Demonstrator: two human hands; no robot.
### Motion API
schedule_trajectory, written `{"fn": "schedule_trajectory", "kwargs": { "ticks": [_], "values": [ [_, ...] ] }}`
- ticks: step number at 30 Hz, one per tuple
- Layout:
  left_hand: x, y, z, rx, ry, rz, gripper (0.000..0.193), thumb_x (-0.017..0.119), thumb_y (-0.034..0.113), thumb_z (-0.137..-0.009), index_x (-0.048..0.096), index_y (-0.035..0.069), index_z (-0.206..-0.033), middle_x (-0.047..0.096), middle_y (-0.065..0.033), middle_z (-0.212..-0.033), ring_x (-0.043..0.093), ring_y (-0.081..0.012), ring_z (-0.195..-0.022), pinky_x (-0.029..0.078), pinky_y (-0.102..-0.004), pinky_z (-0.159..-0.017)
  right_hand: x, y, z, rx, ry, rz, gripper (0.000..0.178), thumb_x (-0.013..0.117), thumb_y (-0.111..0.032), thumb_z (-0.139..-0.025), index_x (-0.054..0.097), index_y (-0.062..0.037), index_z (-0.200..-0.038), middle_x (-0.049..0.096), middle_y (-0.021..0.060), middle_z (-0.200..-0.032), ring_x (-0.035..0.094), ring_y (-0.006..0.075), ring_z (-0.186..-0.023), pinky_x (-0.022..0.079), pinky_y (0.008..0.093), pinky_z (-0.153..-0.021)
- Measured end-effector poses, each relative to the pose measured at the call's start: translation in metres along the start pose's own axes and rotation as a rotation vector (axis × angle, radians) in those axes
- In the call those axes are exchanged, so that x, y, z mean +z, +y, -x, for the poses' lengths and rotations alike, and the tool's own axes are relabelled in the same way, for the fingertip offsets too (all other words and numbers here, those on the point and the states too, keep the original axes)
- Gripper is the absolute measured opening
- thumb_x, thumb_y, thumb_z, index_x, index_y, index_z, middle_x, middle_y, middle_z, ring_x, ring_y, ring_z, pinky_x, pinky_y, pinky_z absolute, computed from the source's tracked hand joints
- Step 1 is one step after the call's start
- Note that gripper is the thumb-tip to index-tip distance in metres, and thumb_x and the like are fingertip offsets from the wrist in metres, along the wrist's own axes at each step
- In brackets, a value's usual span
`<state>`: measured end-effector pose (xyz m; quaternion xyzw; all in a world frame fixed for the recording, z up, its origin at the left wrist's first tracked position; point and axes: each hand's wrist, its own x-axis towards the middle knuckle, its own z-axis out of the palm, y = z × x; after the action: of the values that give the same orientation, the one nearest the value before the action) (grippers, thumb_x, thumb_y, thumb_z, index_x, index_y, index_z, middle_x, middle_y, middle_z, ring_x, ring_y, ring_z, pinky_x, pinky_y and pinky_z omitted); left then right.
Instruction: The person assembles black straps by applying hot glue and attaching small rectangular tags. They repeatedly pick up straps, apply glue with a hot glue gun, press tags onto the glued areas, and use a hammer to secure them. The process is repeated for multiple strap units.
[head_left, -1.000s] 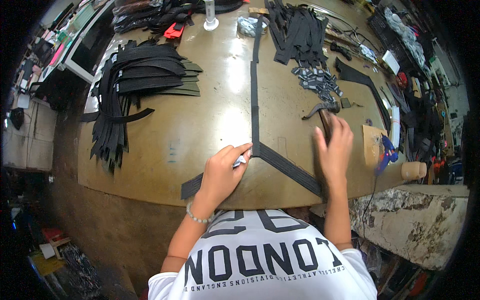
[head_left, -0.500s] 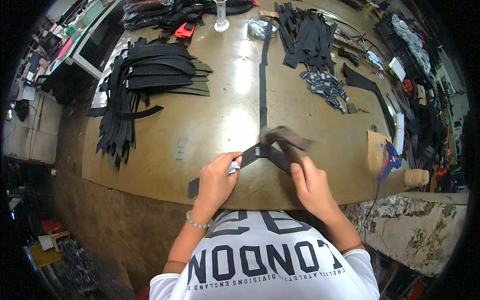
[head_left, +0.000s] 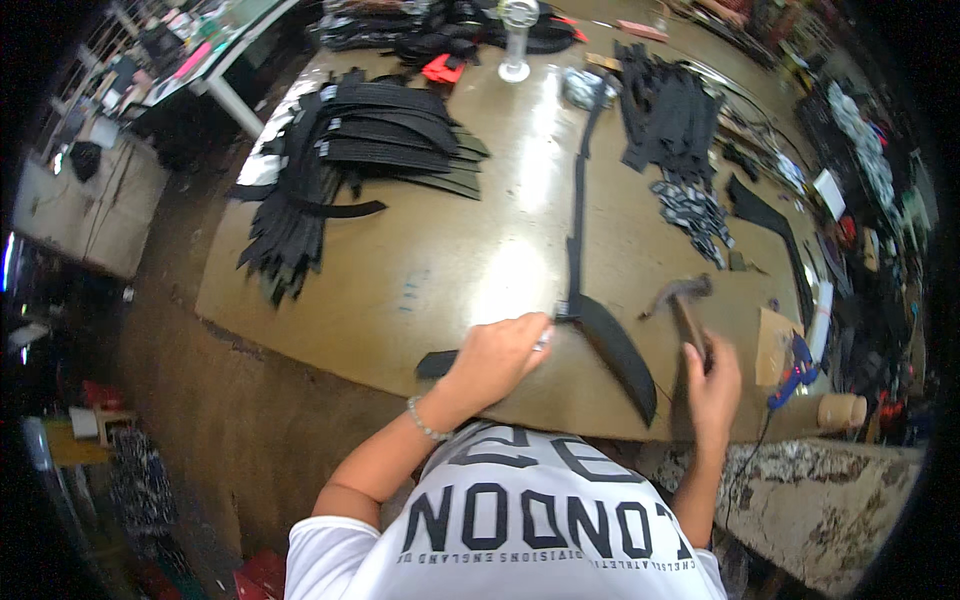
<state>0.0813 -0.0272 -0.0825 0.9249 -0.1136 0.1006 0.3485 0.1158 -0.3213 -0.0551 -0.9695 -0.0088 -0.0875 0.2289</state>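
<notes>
A black strap lies bent at the table's near edge, its right arm (head_left: 615,352) in the open and its left end (head_left: 435,364) showing past my left wrist. My left hand (head_left: 498,358) is closed over the strap near the bend, with a small white label (head_left: 543,342) at its fingers. A little grey label (head_left: 562,312) sits at the bend. From there a long narrow black strip (head_left: 579,210) runs to the back. In my right hand (head_left: 714,385) is a hammer (head_left: 686,296), gripped by the handle, its head raised right of the strap.
Black straps (head_left: 390,130) are heaped at the left. More strips (head_left: 668,115) and a pile of small labels (head_left: 692,215) lie back right. A blue glue gun (head_left: 797,370) and a tape roll (head_left: 842,411) are at the right edge. A clear spool (head_left: 515,45) stands at the back.
The hammer has moved right, off the strap, with my right hand. My left hand has slid toward the bend. The view has shifted, so the table appears turned.
</notes>
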Motion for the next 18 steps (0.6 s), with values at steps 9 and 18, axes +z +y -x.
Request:
{"fn": "schedule_trajectory", "kwargs": {
  "ticks": [9, 18],
  "values": [
    [0.036, 0.044, -0.016, -0.21, 0.053, 0.958, 0.024, 0.051, 0.024, -0.102, 0.055, 0.002, -0.113, 0.059, -0.0078, -0.072, 0.054, -0.0148, -0.063, 0.045, -0.0336, -0.061, 0.038, -0.078, -0.032, -0.015, -0.567, -1.303, 0.023, 0.058, -0.017, -0.1, 0.063, 0.001, -0.113, 0.063, 0.0012, -0.104, 0.056, 0.0068, -0.09, 0.046, 0.0245, -0.082],
    [-0.003, 0.029, -0.01, -0.072, 0.188, 0.523, 0.031, 0.062, 0.024, -0.096, 0.061, 0.004, -0.12, 0.065, -0.0192, -0.1, 0.066, -0.0338, -0.08, 0.051, -0.0431, -0.069, 0.056, -0.068, -0.045, 0.088, -0.645, -0.918, 0.023, 0.073, -0.013, -0.088, 0.061, -0.0023, -0.072, 0.051, -0.0076, -0.063, 0.041, 0.0008, -0.059, 0.03, 0.0207, -0.051]
  ]
}}
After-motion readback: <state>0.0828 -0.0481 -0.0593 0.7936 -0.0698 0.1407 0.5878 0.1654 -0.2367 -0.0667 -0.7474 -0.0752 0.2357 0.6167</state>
